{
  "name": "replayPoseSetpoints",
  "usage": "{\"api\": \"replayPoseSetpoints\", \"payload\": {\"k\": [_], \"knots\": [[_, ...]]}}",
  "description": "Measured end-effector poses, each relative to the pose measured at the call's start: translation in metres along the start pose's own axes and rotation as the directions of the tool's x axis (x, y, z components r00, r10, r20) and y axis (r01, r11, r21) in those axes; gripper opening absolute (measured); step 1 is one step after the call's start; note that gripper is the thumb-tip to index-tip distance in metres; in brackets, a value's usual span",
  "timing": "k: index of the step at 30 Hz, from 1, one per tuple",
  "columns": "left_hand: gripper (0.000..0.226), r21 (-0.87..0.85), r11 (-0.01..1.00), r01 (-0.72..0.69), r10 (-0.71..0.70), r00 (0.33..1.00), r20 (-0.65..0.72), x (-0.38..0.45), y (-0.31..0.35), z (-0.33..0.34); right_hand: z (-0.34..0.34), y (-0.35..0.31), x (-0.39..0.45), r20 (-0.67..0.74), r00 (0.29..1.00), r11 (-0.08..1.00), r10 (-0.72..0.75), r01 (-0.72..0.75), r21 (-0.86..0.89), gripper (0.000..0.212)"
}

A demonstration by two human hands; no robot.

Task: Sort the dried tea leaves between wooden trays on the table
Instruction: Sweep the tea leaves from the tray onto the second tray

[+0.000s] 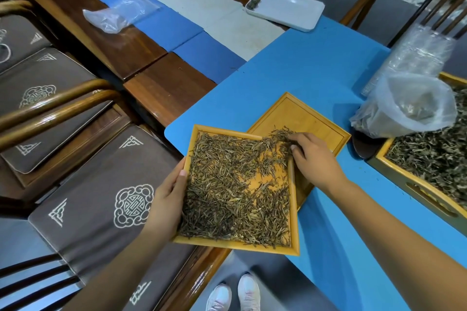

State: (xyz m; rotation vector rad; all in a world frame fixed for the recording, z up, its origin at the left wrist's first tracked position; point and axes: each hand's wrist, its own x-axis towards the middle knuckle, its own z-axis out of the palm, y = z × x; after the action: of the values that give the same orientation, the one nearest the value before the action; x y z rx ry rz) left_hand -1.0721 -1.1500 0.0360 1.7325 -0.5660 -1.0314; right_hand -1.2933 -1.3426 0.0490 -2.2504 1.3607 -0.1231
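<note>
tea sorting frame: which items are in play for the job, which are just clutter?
In play:
- leaf-filled tray, edge gripped by left hand
- dried tea leaves
- nearly bare tray, partly under the first
- right hand, fingers in the leaves at the far corner

Lying about:
- white tray
- flat plastic bag
- open plastic bag
- big tray of leaves at right

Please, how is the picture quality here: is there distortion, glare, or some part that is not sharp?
Head view: wide-angle lens bends straight lines, so the blue table edge curves; glare sits on the white tray and the polished chair arm; the tea leaves in the held wooden tray are sharp at centre, while the big tray at the right edge is smeared; light is even, shadows soft.
</note>
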Motion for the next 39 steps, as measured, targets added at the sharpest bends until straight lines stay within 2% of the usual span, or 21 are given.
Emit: {"api": "replayPoseSetpoints", "payload": {"k": [2, 4, 8, 12, 26, 39], "knots": [[0.030, -0.004, 1.000, 0.007, -0.007, 1.000, -0.011, 0.000, 0.000, 0.001, 0.000, -0.019, -0.008, 0.001, 0.996, 0.996, -0.091, 0.091, 0.025, 0.034], [0.029, 0.009, 1.000, 0.006, -0.006, 1.000, -0.021, 0.000, 0.003, 0.003, 0.004, -0.043, -0.018, 0.070, 0.976, 0.978, -0.208, 0.205, 0.049, 0.037], [0.031, -0.004, 1.000, -0.012, 0.012, 1.000, 0.010, 0.000, 0.009, 0.006, 0.021, -0.083, -0.033, 0.227, 0.885, 0.911, -0.406, 0.413, 0.020, 0.042], [0.031, -0.036, 0.999, -0.023, 0.024, 1.000, 0.021, 0.003, 0.006, 0.004, 0.036, -0.093, -0.037, 0.262, 0.835, 0.859, -0.483, 0.510, -0.044, 0.043], [0.034, -0.008, 1.000, -0.013, 0.013, 1.000, -0.014, 0.001, 0.013, -0.001, 0.027, -0.068, -0.025, 0.220, 0.900, 0.907, -0.377, 0.407, -0.111, 0.040], [0.029, -0.010, 1.000, -0.008, 0.008, 1.000, 0.012, 0.002, 0.003, -0.007, 0.014, -0.041, -0.014, 0.107, 0.956, 0.953, -0.275, 0.285, -0.099, 0.033]]}}
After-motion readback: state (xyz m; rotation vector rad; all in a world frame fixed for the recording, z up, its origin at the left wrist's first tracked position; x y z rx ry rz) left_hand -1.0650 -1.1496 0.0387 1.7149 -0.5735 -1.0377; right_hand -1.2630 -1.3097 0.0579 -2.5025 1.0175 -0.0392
